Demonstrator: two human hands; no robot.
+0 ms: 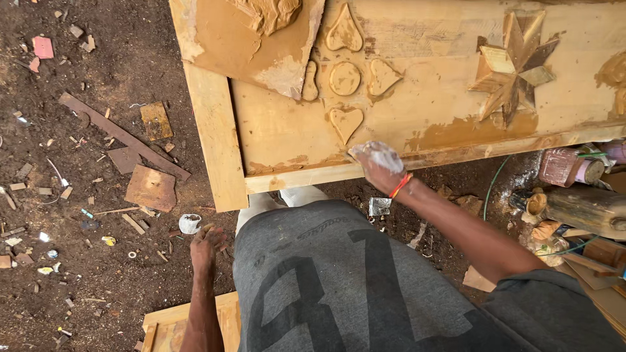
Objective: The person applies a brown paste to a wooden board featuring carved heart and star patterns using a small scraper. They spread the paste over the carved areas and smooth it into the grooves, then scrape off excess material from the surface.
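A large carved wooden panel (417, 104) lies flat in front of me, with heart and round carvings (345, 78) and a raised star (512, 65). Brown filler paste is smeared over parts of it. My right hand (377, 163), coated in whitish paste, rests on the panel's near edge just below the lowest heart carving (345, 122). A red and orange band circles that wrist. My left hand (206, 246) hangs at my side over the dirt, fingers loosely curled, holding nothing that I can see.
A board (248, 39) heaped with brown paste lies on the panel's far left corner. Wood offcuts (151, 188) and scraps litter the dirt floor at left. Cans and a log (583, 205) crowd the right. Another wooden frame (169, 322) lies behind me.
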